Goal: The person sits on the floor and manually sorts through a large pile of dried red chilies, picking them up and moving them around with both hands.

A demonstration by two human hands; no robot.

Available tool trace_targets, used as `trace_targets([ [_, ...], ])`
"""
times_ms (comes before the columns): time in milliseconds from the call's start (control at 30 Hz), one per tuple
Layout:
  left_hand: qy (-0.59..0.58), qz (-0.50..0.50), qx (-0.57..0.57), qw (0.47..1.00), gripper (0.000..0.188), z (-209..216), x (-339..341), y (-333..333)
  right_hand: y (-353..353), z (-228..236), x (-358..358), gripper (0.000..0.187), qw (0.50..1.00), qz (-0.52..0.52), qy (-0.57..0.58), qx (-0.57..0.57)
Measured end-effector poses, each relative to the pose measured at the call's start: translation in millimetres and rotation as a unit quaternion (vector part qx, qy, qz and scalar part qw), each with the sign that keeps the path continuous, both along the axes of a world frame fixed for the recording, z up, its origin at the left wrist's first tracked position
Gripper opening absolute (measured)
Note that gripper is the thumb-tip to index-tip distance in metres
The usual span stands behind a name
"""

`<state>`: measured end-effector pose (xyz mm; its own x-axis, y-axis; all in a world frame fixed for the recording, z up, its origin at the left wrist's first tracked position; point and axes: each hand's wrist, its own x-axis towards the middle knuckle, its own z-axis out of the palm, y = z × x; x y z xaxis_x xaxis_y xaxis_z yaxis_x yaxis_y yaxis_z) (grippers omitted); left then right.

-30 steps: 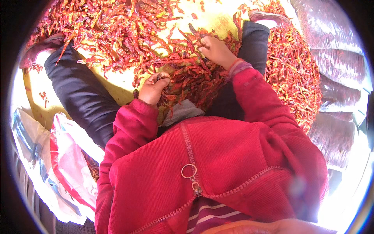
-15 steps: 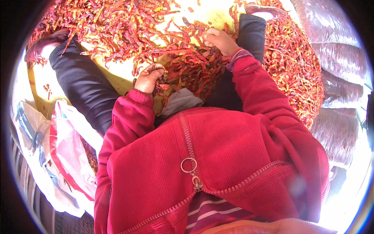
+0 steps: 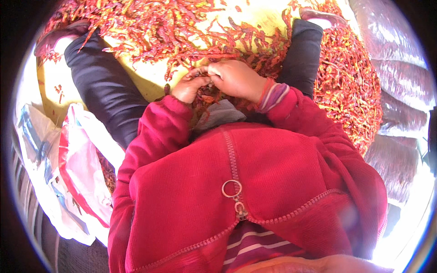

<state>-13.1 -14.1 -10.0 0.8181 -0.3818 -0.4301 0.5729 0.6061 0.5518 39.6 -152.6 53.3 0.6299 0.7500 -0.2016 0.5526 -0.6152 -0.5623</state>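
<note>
My left hand (image 3: 187, 88) and my right hand (image 3: 236, 79) meet over dried red chili peppers (image 3: 207, 101) between my legs. Thumb and fingers of the left are pinched together. The right hand's fingers are curled closed against the left fingertips. Whatever sits between the two sets of fingertips is too small and too covered to make out. Just below them, a grey cloth (image 3: 221, 114) lies at the jacket's hem, next to the peppers. More dried chilies (image 3: 159, 29) are spread beyond my hands over a yellow sheet (image 3: 148, 73).
My dark-trousered legs (image 3: 102, 77) stretch out on either side. A large heap of chilies (image 3: 348, 86) lies beyond the right leg, beside shiny, filled plastic sacks (image 3: 398, 73). At the left, a white and red plastic bag (image 3: 82, 164) has chilies showing at its opening.
My right hand has come left and nearer from the chilies by my right leg to meet the left. The left hand has shifted slightly right in the picture, as has the view of my body.
</note>
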Motion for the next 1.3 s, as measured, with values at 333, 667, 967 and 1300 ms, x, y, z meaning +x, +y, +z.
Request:
trace_targets([
  [333,0.091,0.203,-0.007,0.975,0.012,9.9,14.7,26.1,35.0,12.7,19.9,0.025,0.993,0.009,0.075,0.091],
  [667,0.112,0.271,-0.037,0.955,0.015,28.8,2.8,49.5,141.5,-33.3,81.3,0.042,0.965,0.201,-0.164,0.043],
  [967,0.095,0.227,-0.031,0.969,0.01,39.8,-11.9,44.1,55.7,-40.6,40.2,0.035,0.961,0.19,-0.192,-0.056],
  [1300,0.086,0.206,-0.033,0.974,0.009,51.2,-28.3,41.8,-58.3,-25.4,-11.4,0.037,0.946,0.075,-0.128,-0.288],
])
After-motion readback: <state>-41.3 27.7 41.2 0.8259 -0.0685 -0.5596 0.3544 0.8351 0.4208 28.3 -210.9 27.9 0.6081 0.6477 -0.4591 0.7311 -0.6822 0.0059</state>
